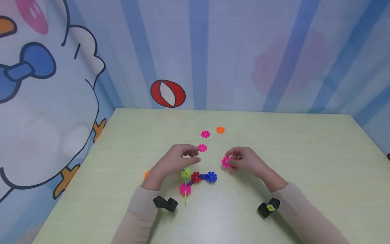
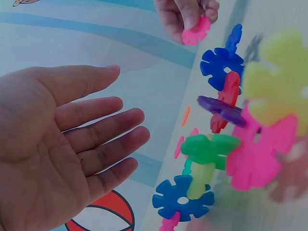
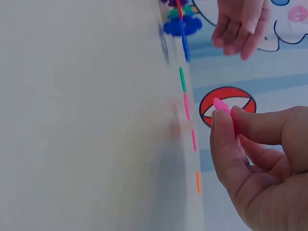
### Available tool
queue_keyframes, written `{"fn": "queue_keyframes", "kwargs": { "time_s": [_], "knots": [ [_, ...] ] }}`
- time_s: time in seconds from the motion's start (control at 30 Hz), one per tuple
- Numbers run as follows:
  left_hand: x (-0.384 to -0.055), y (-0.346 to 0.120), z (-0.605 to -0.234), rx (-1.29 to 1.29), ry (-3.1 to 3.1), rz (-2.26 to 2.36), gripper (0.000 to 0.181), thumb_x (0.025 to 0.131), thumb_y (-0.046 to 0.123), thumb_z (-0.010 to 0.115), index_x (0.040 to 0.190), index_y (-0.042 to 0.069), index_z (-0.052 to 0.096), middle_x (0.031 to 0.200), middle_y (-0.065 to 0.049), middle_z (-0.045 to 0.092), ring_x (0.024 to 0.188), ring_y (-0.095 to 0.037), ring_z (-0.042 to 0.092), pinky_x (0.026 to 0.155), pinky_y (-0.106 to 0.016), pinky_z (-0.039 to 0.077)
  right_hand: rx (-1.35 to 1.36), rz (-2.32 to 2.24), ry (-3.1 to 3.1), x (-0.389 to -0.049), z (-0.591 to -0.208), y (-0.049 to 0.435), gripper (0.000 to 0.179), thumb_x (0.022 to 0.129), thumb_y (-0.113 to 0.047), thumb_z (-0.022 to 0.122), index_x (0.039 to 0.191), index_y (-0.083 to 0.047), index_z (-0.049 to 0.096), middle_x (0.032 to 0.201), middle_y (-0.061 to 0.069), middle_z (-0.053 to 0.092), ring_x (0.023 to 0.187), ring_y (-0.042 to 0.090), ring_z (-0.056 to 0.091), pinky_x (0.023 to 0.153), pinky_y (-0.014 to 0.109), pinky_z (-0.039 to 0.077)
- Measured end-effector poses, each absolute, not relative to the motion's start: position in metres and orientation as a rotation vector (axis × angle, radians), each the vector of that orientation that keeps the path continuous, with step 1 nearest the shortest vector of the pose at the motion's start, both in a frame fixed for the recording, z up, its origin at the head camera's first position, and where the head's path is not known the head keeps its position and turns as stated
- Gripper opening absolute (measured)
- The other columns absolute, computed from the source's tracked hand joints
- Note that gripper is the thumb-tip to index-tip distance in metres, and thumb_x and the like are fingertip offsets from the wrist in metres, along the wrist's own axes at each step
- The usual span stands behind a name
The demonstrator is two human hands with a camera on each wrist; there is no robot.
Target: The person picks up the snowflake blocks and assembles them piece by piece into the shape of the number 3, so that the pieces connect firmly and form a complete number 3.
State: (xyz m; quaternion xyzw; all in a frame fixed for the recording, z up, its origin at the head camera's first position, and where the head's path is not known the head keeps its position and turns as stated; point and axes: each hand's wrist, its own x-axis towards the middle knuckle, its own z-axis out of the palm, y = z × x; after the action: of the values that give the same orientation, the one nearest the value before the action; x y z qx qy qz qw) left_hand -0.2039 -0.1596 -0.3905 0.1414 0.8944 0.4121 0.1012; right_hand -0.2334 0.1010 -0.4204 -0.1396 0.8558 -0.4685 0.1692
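My right hand (image 1: 248,162) pinches a pink snowflake disc (image 1: 226,162) between thumb and fingers, above the table right of the centre. In the right wrist view this disc (image 3: 222,107) shows nearly edge-on. My left hand (image 1: 179,157) holds nothing; its palm and parted fingers (image 2: 106,144) show in the left wrist view. Just below it on the table stands a chain of joined discs: a yellow disc (image 1: 185,173), a pink disc (image 1: 185,189), a red disc (image 1: 196,177) and a blue disc (image 1: 211,177). A green disc (image 2: 209,147) and a purple disc (image 2: 221,110) are also joined in it.
Loose pink discs (image 1: 205,134) (image 1: 202,147) and an orange disc (image 1: 220,129) lie farther back on the table (image 1: 298,152). Another orange disc (image 1: 146,174) is partly hidden by the left forearm. A printed cloth wall (image 1: 231,61) stands behind the table.
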Motion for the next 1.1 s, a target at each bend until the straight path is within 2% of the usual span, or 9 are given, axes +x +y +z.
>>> {"fn": "queue_keyframes", "kwargs": {
  "time_s": [0.2, 0.37, 0.6, 0.77, 0.93, 1.1],
  "knots": [
    [-0.202, -0.156, -0.397, 0.424, 2.619, 1.263, 0.037, 0.09, 0.02, 0.068, 0.125, 0.006, 0.063, 0.111, -0.007, 0.066, 0.104, -0.021, 0.059, 0.087, -0.036, 0.052, -0.415, -1.453, 2.33, -0.207, -0.423, 0.105, 0.017, 0.09, -0.006, 0.064, 0.105, 0.002, 0.064, 0.081, 0.007, 0.062, 0.069, 0.02, 0.064, 0.066, 0.031, 0.055],
    [-0.192, -0.146, -0.402, 0.535, 2.612, 1.292, 0.039, 0.091, 0.018, 0.066, 0.127, 0.003, 0.061, 0.113, -0.01, 0.067, 0.106, -0.023, 0.06, 0.09, -0.04, 0.051, -0.401, -1.456, 2.314, -0.191, -0.426, 0.105, 0.016, 0.09, -0.01, 0.065, 0.103, 0.0, 0.064, 0.079, 0.005, 0.062, 0.067, 0.019, 0.06, 0.063, 0.03, 0.052],
    [-0.163, -0.123, -0.409, 0.68, 2.64, 1.321, 0.036, 0.091, 0.016, 0.066, 0.124, 0.003, 0.063, 0.116, -0.01, 0.067, 0.103, -0.023, 0.063, 0.087, -0.038, 0.054, -0.389, -1.474, 2.275, -0.178, -0.427, 0.115, 0.018, 0.09, -0.015, 0.066, 0.102, 0.0, 0.064, 0.081, 0.006, 0.063, 0.068, 0.02, 0.059, 0.063, 0.029, 0.052],
    [-0.134, -0.107, -0.41, 0.793, 2.62, 1.348, 0.032, 0.09, 0.011, 0.068, 0.119, 0.001, 0.065, 0.116, -0.011, 0.067, 0.107, -0.023, 0.063, 0.093, -0.037, 0.052, -0.393, -1.479, 2.23, -0.172, -0.428, 0.123, 0.019, 0.09, -0.015, 0.066, 0.1, 0.001, 0.062, 0.08, 0.007, 0.064, 0.068, 0.019, 0.059, 0.063, 0.029, 0.052],
    [-0.11, -0.1, -0.412, 0.715, 2.663, 1.271, 0.03, 0.089, 0.014, 0.068, 0.118, 0.006, 0.067, 0.11, -0.004, 0.069, 0.101, -0.016, 0.063, 0.089, -0.03, 0.051, -0.365, -1.475, 2.23, -0.169, -0.43, 0.128, 0.019, 0.09, -0.016, 0.067, 0.098, 0.001, 0.062, 0.08, 0.006, 0.064, 0.067, 0.019, 0.059, 0.062, 0.028, 0.052],
    [-0.091, -0.111, -0.415, 0.549, 2.745, 1.278, 0.03, 0.087, 0.015, 0.07, 0.116, 0.007, 0.067, 0.1, -0.001, 0.068, 0.093, -0.014, 0.062, 0.081, -0.029, 0.052, -0.36, -1.49, 2.212, -0.17, -0.431, 0.13, 0.02, 0.09, -0.015, 0.067, 0.098, 0.002, 0.062, 0.081, 0.006, 0.064, 0.068, 0.019, 0.059, 0.062, 0.029, 0.053]
  ]
}}
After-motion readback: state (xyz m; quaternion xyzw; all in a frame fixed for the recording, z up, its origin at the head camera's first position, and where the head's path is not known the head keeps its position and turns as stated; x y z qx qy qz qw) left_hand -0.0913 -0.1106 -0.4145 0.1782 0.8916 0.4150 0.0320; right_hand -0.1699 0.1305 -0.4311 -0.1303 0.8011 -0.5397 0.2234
